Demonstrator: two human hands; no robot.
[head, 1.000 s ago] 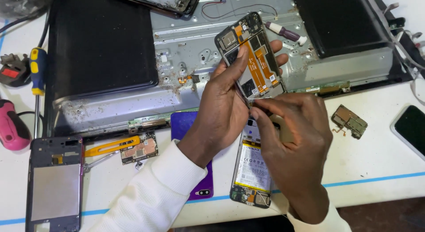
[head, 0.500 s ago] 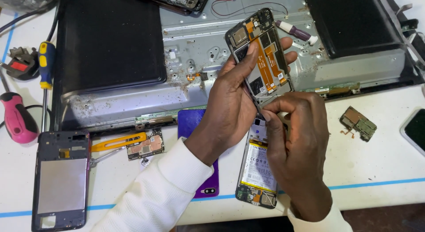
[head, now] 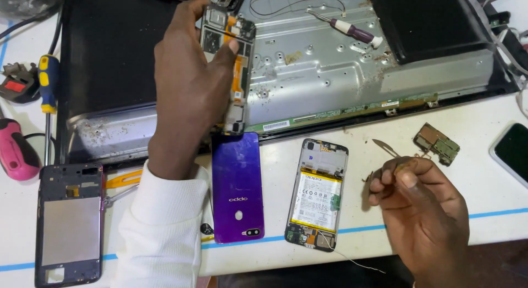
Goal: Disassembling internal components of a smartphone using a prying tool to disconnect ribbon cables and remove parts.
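White worktable (head: pixel 484 189), blue tape line near front edge. Stripped metal display chassis (head: pixel 352 73) across back. Purple back cover (head: pixel 237 183) and opened phone (head: pixel 317 194) lying centre. Left hand (head: pixel 190 84) gripping phone frame (head: pixel 231 62) over chassis. Right hand (head: pixel 421 205) pinching tweezers (head: pixel 386 147), bare tabletop around.

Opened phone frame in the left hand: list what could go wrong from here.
1. The left hand grips the opened phone frame by its edges, a finger on the exposed orange flex; pressing there might damage it.
2. The right hand holds tweezers above the battery-side phone; a slip could scratch it.
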